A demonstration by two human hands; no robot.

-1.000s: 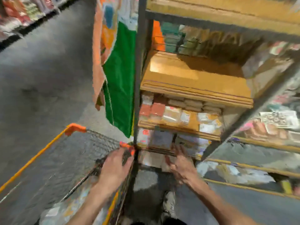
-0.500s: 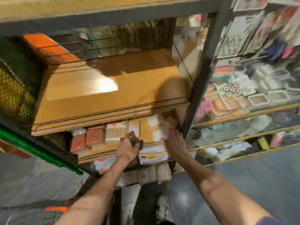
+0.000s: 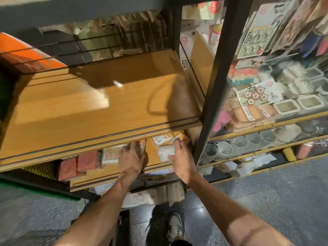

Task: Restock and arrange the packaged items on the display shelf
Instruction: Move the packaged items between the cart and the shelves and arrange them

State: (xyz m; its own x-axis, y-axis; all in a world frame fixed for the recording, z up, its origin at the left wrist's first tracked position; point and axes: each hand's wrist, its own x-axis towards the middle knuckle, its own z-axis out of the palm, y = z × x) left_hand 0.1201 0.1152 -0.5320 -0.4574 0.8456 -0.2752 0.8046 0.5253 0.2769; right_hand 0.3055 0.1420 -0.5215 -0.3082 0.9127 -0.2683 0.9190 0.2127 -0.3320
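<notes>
At the near edge, a grey sneaker point(image 3: 174, 226) on speckled floor point(image 3: 266, 201). Reaches forward with both bare forearms, roughly parallel, into the gap under a bare board. Curls the left hand point(image 3: 130, 159), back turned up, over the near edge of a clear-wrapped packet point(image 3: 141, 147), fingers hooked on top of it. Pinches a white packet point(image 3: 165, 153) with the right hand point(image 3: 181, 157), thumb on its near side, the rest of the grip hidden. Both packets on or just above the wooden lower shelf point(image 3: 152, 157); cannot tell which. Bare wood between them. Left of the left hand, a striped packet point(image 3: 111, 155) lying flat, then two red packets point(image 3: 78, 164) side by side. Just beyond the right hand, more pale packets point(image 3: 162, 139) at the shelf's far right corner. Above, the glossy upper shelf board point(image 3: 88, 112), crossed by shadow. Farther right, past the black upright point(image 3: 214, 86), clear lidded tubs point(image 3: 287, 106) in the next bay.
</notes>
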